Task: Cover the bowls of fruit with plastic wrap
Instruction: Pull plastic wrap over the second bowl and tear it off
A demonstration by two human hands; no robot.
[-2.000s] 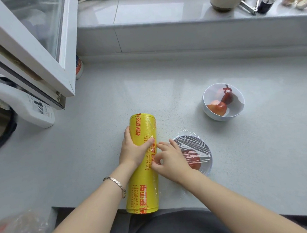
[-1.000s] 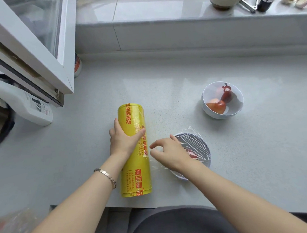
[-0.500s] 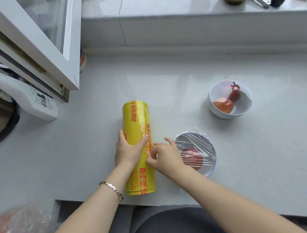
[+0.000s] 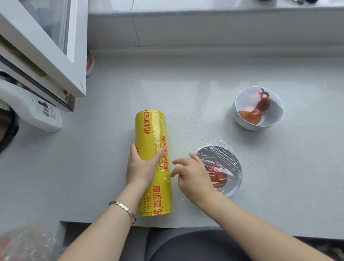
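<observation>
Steadying the roll while the second bowl waited uncovered.

The left hand lay over the yellow plastic wrap roll, fingers clamped round it, probably to stop it rolling on the smooth grey table. The right hand hovered just beside the roll with fingers apart and gripping nothing, likely feeling for the film's loose edge. The covered bowl sat just right of that hand, its wrap wrinkled. The open bowl of fruit stood farther back, well apart. A white window frame and a raised sill bordered the table.
</observation>
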